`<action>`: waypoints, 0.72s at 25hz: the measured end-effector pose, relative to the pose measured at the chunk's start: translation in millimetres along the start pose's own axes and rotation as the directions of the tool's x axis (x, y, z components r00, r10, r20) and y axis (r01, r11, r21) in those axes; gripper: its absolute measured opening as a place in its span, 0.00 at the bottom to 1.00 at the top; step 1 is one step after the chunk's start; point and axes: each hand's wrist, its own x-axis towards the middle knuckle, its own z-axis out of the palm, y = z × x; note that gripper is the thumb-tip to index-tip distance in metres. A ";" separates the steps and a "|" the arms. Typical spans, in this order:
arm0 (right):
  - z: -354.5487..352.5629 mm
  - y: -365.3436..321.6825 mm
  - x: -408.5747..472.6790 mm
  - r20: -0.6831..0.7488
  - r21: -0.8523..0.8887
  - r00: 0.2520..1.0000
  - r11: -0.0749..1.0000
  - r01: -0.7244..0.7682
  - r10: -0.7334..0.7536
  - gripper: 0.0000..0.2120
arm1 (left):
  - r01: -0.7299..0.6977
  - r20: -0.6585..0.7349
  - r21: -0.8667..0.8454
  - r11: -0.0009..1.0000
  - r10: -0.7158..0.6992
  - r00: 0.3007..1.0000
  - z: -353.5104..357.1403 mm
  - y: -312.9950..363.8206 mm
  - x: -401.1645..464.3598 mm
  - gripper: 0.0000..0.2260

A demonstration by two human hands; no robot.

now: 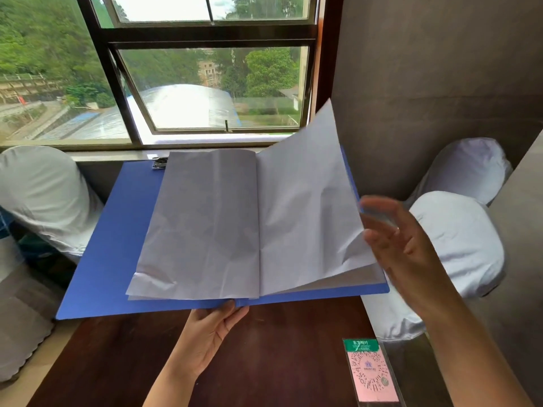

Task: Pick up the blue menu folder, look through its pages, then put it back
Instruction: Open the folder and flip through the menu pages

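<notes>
Head view | my left hand (210,333) pinches blue menu folder (117,245) at near spine, above bench (264,362) | right hand (402,248) released, grasping nothing, beside lifted page (305,207) | risk: one-point grip lets folder tip, page creases.

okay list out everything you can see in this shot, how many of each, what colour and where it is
blue menu folder: one, blue, open and held above the table, metal clip at its top left
pages: several, white and creased, lying open in the folder, the right one lifted and curling
table: one, dark brown wood, below the folder
QR code card: one, pink with a green top, on the table's right edge
chair covers: three, white, one left, two right
window: one, dark frame, behind the folder, trees outside
left hand: one, gripping the folder's near edge at the spine
right hand: one, open, blurred, at the lifted page's edge
</notes>
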 end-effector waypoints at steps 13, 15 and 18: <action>122.3 56.1 5.8 0.195 -0.906 0.980 0.373 0.200 -0.051 0.36 | -0.016 0.067 0.016 1.000 0.015 0.998 15.9 -1.7 -14.8 0.17; 126.4 69.3 9.9 0.230 -0.950 0.973 0.222 0.218 0.033 0.36 | -0.018 0.099 0.041 0.999 0.013 0.995 18.5 -0.2 -17.4 0.16; 125.0 82.5 9.9 0.239 -0.954 0.971 0.196 0.229 0.029 0.31 | -0.020 0.131 0.042 0.999 0.015 0.991 17.5 2.8 -20.9 0.19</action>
